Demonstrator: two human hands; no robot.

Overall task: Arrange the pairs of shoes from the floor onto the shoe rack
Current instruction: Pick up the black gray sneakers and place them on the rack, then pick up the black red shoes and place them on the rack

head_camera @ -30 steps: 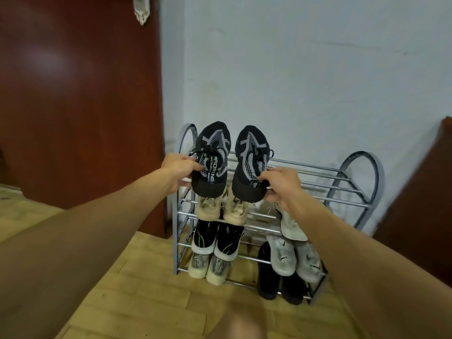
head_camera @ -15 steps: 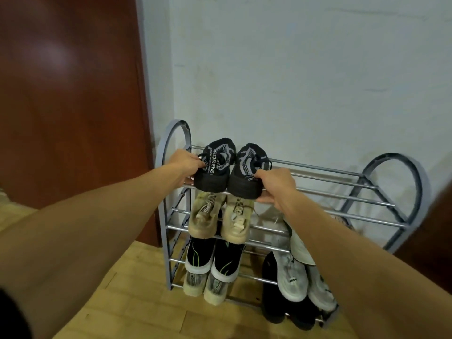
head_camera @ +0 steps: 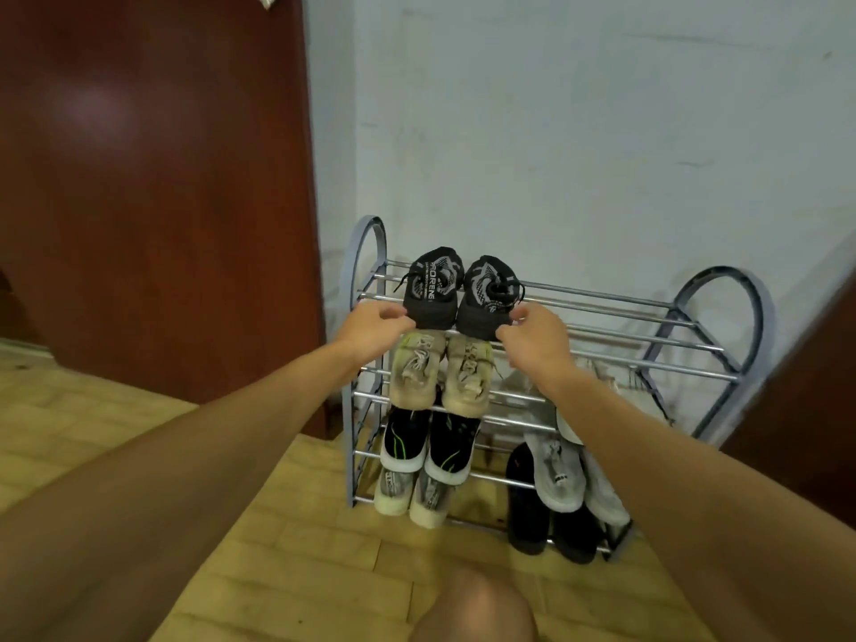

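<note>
Head view: shoe rack (head_camera: 722, 289), a metal frame with arched grey end pieces and horizontal chrome bars in four tiers, stands on the wooden floor (head_camera: 287, 549) against a pale wall (head_camera: 556, 132), just beside a dark red door (head_camera: 153, 178) on its left.

Top tier, left end: black shoes (head_camera: 458, 291) with a grey pattern sit side by side on the bars, heels toward the camera, toes toward the wall. Lettering is visible on the left shoe of this pair.

Left hand (head_camera: 370, 329): its fingers (head_camera: 393, 313) are curled against the outer heel of the left black shoe, in contact with it. Right hand (head_camera: 537, 338): its fingers touch the outer heel of the right black shoe with a light pinch at the heel edge. Whether either hand grips firmly or only rests on the shoe cannot be told.

Second tier, directly below: beige shoes (head_camera: 440, 379), worn, heels overhanging the front bar.

Third tier, left: black shoes with green stripes (head_camera: 428, 444) and white soles. Bottom tier, left: pale grey shoes (head_camera: 410, 495), heels outward.

Right half of the lower tiers: light grey sneakers (head_camera: 556, 474), partly hidden by the right forearm, lie above dark shoes (head_camera: 532, 525) at the bottom. The right half of the top tier carries bare bars.

Bottom edge of the frame: a knee (head_camera: 477, 609) shows, blurred.
</note>
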